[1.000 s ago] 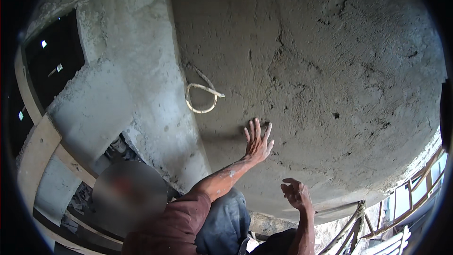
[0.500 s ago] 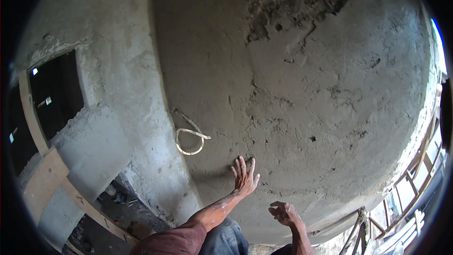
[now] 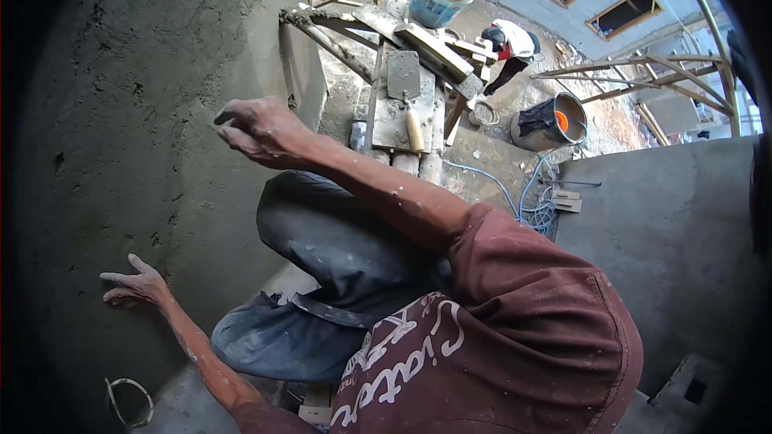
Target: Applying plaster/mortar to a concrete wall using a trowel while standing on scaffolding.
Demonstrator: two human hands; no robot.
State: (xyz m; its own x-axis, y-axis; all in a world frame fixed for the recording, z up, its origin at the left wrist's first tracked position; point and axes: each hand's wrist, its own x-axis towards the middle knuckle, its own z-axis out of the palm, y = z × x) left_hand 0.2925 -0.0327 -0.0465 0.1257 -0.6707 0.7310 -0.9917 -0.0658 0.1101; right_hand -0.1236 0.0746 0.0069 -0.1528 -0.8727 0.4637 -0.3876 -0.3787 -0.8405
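Left hand point(image 3: 138, 285) low at far left, in front of the grey plastered wall point(image 3: 96, 193); fingers spread, thumb up and away from them. Touching the surface or just off it: cannot tell. Right hand point(image 3: 269, 135) higher, well apart from left, also before the wall; fingers loosely bent, gap between fingers and thumb. Wall along the whole left side of view, rough and pitted. Looped pale cable point(image 3: 145, 418) at lower left, below left hand. Bent legs in dusty dark trousers point(image 3: 322, 249), close to the wall. Beyond right forearm: trowel point(image 3: 404, 76) with wooden handle, lying flat on a mortar-stained board point(image 3: 392, 130). Farther up, blue bucket point(image 3: 438, 10) near the board's far end. Right of that, co-worker point(image 3: 515, 40) stooping, in white and red top; black bucket point(image 3: 535, 130) nearer, something orange inside; tangled blue hose point(image 3: 540, 215) on the ground.
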